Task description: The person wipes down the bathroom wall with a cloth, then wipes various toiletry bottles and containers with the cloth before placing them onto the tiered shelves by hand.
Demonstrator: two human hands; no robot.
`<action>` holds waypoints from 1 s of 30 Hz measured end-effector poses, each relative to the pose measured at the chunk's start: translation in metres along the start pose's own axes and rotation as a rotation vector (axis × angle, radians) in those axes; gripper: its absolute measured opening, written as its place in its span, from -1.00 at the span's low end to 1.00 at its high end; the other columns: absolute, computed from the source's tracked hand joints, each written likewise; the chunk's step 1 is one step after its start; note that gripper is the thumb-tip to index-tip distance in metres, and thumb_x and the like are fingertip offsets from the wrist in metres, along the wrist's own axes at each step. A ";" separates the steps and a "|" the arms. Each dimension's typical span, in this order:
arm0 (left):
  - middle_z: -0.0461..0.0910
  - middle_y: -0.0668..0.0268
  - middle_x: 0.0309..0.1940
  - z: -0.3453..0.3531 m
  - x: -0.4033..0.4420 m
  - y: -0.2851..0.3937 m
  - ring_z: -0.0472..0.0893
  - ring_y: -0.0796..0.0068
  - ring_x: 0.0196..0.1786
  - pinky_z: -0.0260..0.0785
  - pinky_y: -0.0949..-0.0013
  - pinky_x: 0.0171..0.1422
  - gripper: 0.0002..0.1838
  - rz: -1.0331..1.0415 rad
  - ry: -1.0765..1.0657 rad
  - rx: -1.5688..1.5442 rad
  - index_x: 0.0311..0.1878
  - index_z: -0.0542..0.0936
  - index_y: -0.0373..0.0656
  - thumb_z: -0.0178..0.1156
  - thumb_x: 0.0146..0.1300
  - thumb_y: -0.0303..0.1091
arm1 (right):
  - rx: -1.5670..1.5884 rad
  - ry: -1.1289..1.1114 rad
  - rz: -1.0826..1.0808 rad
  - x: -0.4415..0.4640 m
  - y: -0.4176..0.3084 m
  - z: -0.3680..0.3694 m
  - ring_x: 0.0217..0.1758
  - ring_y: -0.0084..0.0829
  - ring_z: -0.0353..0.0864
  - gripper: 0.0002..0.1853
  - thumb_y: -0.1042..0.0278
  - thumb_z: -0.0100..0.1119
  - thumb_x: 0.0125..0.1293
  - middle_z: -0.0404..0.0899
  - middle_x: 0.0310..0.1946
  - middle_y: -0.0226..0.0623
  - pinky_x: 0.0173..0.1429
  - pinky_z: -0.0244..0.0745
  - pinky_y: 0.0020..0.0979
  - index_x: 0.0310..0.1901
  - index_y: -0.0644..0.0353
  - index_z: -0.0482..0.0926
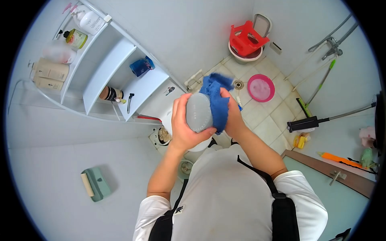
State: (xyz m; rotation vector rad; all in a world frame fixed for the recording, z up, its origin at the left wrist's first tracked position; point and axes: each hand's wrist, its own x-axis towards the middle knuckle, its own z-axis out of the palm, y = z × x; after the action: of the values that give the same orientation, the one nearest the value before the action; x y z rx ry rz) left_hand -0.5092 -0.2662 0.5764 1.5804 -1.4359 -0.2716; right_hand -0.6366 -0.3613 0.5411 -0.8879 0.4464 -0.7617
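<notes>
My left hand (pixel 184 126) is wrapped around a grey container (pixel 199 112), its round flat end facing up toward me. Small raised marks run along that end. In my right hand (pixel 234 116) is a bunched blue cloth (pixel 219 106), pressed against the container's right side. The cloth's upper end hangs loose and looks blurred. What kind of container it is cannot be made out, since its far end is hidden.
A corner shelf (pixel 110 60) with several bottles stands at the upper left. On the tiled floor are a pink basin (pixel 261 88) with sudsy water and a red stool (pixel 247 38) in a bucket. A broom and a squeegee mop (pixel 307 123) lean at the right, near a door (pixel 325 176).
</notes>
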 end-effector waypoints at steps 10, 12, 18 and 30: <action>0.46 0.18 0.15 0.027 -0.012 -0.018 0.47 0.33 0.21 0.29 0.27 0.33 -0.25 -0.372 0.086 -0.870 0.33 0.30 -0.23 0.36 0.09 -0.24 | 0.327 0.102 0.373 0.007 0.018 -0.024 0.02 -0.32 0.66 -0.52 -0.04 -0.12 0.46 0.64 0.00 -0.21 0.15 0.54 -0.29 0.13 0.16 0.53; 0.45 0.18 0.18 0.052 -0.025 -0.034 0.45 0.34 0.25 0.25 0.22 0.39 -0.37 -0.508 0.353 -0.982 0.38 0.24 -0.24 0.17 0.32 -0.19 | 0.297 0.275 0.175 0.001 0.024 -0.005 -0.01 -0.38 0.62 -0.58 0.06 -0.04 0.47 0.61 -0.01 -0.28 0.12 0.50 -0.36 0.13 0.21 0.51; 0.47 0.21 0.16 0.041 -0.037 -0.022 0.47 0.35 0.21 0.29 0.25 0.36 -0.39 -0.542 0.178 -0.980 0.30 0.31 -0.23 0.26 0.27 -0.21 | -0.329 0.249 -0.354 -0.005 0.052 -0.005 0.04 -0.45 0.55 -0.61 0.18 -0.07 0.49 0.54 0.03 -0.36 0.16 0.44 -0.39 0.20 0.24 0.44; 0.51 0.27 0.16 -0.002 -0.045 -0.072 0.49 0.38 0.24 0.31 0.30 0.36 0.04 -0.739 -0.439 -1.311 0.37 0.28 -0.26 0.60 -0.14 -0.06 | -0.278 -0.529 0.106 0.020 0.011 -0.017 0.26 -0.43 0.45 -0.50 0.25 0.17 0.37 0.48 0.20 -0.27 0.36 0.31 -0.35 0.30 0.22 0.42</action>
State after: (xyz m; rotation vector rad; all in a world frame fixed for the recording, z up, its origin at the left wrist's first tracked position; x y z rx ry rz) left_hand -0.4739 -0.2366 0.5056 0.8252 -0.5383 -1.6726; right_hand -0.6301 -0.3811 0.5216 -1.2693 0.1268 -0.3467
